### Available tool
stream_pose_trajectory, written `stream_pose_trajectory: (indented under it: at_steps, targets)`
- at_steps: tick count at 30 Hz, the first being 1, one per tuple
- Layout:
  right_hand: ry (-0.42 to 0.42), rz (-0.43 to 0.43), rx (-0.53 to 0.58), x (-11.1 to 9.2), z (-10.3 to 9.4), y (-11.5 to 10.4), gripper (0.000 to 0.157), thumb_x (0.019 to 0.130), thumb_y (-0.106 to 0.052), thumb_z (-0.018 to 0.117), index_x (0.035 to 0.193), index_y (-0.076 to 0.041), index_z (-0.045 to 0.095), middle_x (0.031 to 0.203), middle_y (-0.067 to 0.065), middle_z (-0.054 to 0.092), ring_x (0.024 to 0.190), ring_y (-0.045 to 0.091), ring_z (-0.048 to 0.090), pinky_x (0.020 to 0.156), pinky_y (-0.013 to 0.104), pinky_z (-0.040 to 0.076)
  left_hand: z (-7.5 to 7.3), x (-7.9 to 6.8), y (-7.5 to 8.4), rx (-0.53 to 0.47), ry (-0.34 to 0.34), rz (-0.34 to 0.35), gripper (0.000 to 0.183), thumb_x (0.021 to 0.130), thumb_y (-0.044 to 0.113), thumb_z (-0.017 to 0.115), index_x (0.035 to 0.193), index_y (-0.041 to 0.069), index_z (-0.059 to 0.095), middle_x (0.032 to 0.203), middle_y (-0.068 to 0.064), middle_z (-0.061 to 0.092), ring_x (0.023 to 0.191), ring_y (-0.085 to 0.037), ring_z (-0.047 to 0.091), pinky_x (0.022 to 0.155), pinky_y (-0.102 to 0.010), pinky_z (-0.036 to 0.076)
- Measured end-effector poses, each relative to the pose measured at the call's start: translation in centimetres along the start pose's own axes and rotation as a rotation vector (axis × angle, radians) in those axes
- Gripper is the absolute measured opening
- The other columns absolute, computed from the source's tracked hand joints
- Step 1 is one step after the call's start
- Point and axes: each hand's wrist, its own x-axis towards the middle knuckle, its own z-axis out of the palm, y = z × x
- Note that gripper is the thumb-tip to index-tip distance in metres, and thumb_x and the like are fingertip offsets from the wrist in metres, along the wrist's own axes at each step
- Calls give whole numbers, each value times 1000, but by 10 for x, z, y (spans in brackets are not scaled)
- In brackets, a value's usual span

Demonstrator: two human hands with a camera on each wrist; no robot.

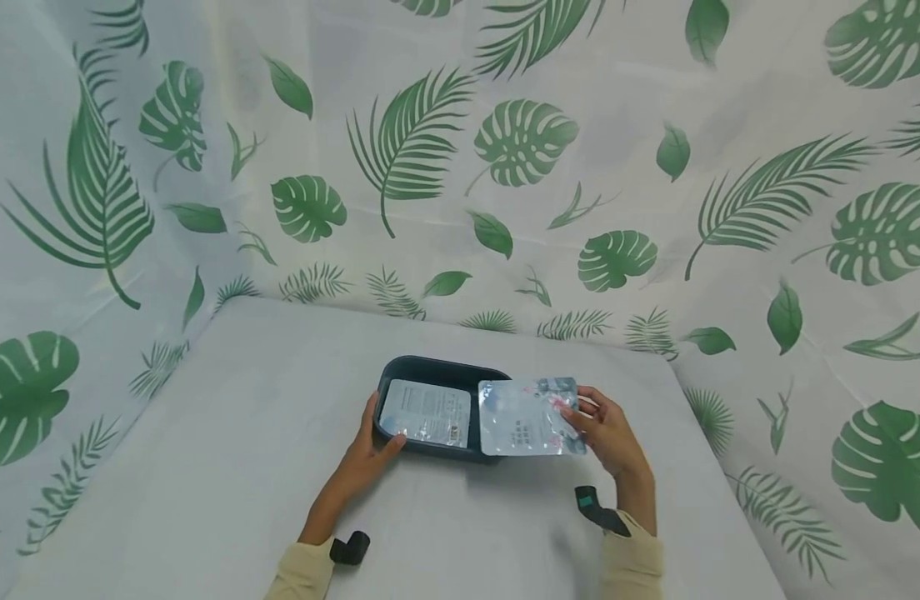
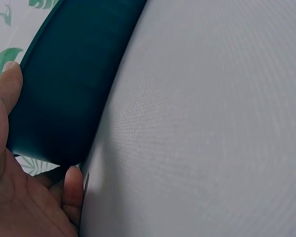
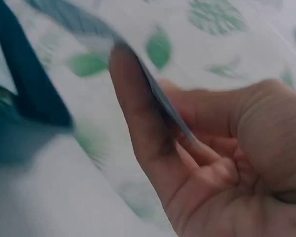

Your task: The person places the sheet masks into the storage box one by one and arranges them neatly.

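Note:
A dark blue-green plastic tray (image 1: 448, 453) with rounded corners stands on the white table. My left hand (image 1: 364, 462) grips its left end, the thumb over the front rim; the left wrist view shows fingers around the lower corner of the tray (image 2: 74, 74). Inside, at the left, lies a flat silvery foil packet (image 1: 424, 412) with small print facing up. Over the tray's right end, my right hand (image 1: 613, 437) pinches the right edge of a second foil packet (image 1: 520, 421), pale blue with pink flowers. In the right wrist view that packet (image 3: 84, 22) appears nearly edge-on between thumb and fingers.
The white tabletop (image 1: 227, 433) spreads around the tray. Behind it and at both sides hangs a white sheet (image 1: 430, 233) printed with green leaves. A black wrist device (image 1: 351, 548) sits on the left wrist, another black device (image 1: 598, 510) on the right.

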Motion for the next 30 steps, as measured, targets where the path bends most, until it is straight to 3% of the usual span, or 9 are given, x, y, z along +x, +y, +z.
stream_pose_trajectory:
  at_steps: [5, 12, 15, 20, 25, 28, 30]
  targets:
    - [87, 83, 33, 34, 60, 1, 43, 94, -7, 64, 134, -3, 47, 102, 2, 69, 80, 12, 69, 69, 26, 59, 1, -1, -2, 0, -2, -5, 89, 96, 42, 59, 158, 21, -2, 165, -15, 3, 150, -43, 11, 116, -64, 19]
    - [121, 61, 25, 57, 115, 6, 46, 92, -3, 65, 134, -1, 48, 108, 19, 69, 73, 11, 67, 61, 22, 56, 3, -2, -4, 3, -3, -14, 91, 95, 43, 61, 158, 23, -2, 166, -13, 4, 150, -41, 11, 116, -64, 19]
    - [132, 52, -54, 60, 127, 9, 53, 91, -5, 67, 138, 0, 45, 113, 23, 67, 74, 10, 65, 61, 22, 53, 2, -1, -2, 18, 4, -7, 91, 95, 44, 61, 158, 22, -1, 166, -13, 5, 150, -41, 12, 116, -64, 20]
    - [162, 35, -343, 57, 138, 14, 58, 91, -16, 70, 140, 3, 44, 109, 21, 68, 80, 16, 64, 67, 28, 53, 1, -1, -3, 3, 9, -3, 91, 95, 42, 61, 158, 21, -1, 166, -12, 4, 151, -39, 11, 117, -63, 18]
    - [185, -14, -628, 51, 141, 10, 53, 91, -20, 70, 129, 12, 52, 89, 16, 69, 72, 18, 61, 61, 30, 50, 1, 0, -2, 3, 7, -6, 90, 96, 41, 60, 158, 22, -1, 166, -11, 4, 151, -38, 10, 117, -63, 18]
    - [187, -19, -672, 45, 144, 6, 47, 92, -18, 68, 122, 16, 56, 73, 10, 65, 60, 14, 56, 52, 26, 45, 1, 1, -3, 9, 10, -10, 90, 96, 40, 61, 158, 20, -1, 166, -12, 4, 151, -39, 11, 116, -63, 19]
    - [193, -1, -687, 42, 146, 4, 36, 92, -18, 67, 106, 15, 63, 62, 5, 57, 53, 12, 49, 48, 23, 39, 1, 1, -2, 11, 12, -13, 90, 96, 40, 61, 158, 20, -1, 166, -11, 3, 151, -38, 10, 117, -63, 19]
